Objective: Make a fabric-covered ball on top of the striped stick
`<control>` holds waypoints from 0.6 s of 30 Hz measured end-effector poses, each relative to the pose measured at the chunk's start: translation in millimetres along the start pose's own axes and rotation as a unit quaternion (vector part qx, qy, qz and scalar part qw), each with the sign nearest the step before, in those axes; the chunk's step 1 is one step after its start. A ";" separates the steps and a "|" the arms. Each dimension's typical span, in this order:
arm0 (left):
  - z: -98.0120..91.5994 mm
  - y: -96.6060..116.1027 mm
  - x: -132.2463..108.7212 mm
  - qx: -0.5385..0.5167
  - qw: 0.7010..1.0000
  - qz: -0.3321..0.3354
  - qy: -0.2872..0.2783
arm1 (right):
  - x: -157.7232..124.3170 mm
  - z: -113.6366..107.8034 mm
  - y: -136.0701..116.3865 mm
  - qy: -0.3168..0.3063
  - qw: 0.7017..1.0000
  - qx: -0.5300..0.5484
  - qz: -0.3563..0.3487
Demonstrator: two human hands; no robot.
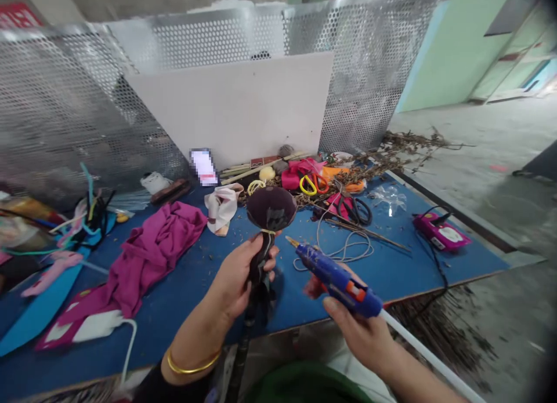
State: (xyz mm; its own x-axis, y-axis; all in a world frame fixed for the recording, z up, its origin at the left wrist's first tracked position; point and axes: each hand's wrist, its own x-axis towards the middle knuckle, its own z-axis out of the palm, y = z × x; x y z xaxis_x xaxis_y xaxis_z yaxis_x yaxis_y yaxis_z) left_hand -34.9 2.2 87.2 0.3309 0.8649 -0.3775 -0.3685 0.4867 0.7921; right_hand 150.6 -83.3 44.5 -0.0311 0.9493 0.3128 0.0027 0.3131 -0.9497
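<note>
My left hand (243, 269) is closed around the wrapped neck of a dark, stick-like object with a round, dark brown head (271, 208). A thin pale band circles it just under the head, and its black shaft (241, 348) runs down past the table edge. In my right hand (361, 327) is a blue hot glue gun (333, 278) with an orange switch. Its brass nozzle points toward the round head, a short gap away from it. A long white glue stick (429, 356) sticks out of the gun's back end.
Purple cloth (152, 258) lies left on the blue table (174, 322), near a white plug with a cord. Behind my hands are yellow-handled scissors (308, 185), black scissors (360, 210), grey cord and dried twigs. A magenta box (441, 232) sits right; a phone (203, 166) leans against the white board (243, 107).
</note>
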 end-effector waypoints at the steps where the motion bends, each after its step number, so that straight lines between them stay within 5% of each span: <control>1: 0.3 -3.6 -4.6 -0.002 1.000 0.018 -0.001 | -1.2 3.2 0.8 -0.011 1.000 -0.001 0.003; 18: 10.3 -19.9 -33.3 0.015 0.998 0.054 0.031 | -19.1 14.9 10.7 0.049 0.989 -0.139 0.017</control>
State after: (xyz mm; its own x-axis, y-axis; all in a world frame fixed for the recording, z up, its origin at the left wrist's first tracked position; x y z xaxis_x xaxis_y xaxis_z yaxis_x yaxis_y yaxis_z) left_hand -29.6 -37.5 89.0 0.2363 0.9187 -0.3165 -0.3722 0.3865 0.8438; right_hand 136.3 -98.5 28.2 0.0715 0.9533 0.2933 0.2773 0.2635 -0.9240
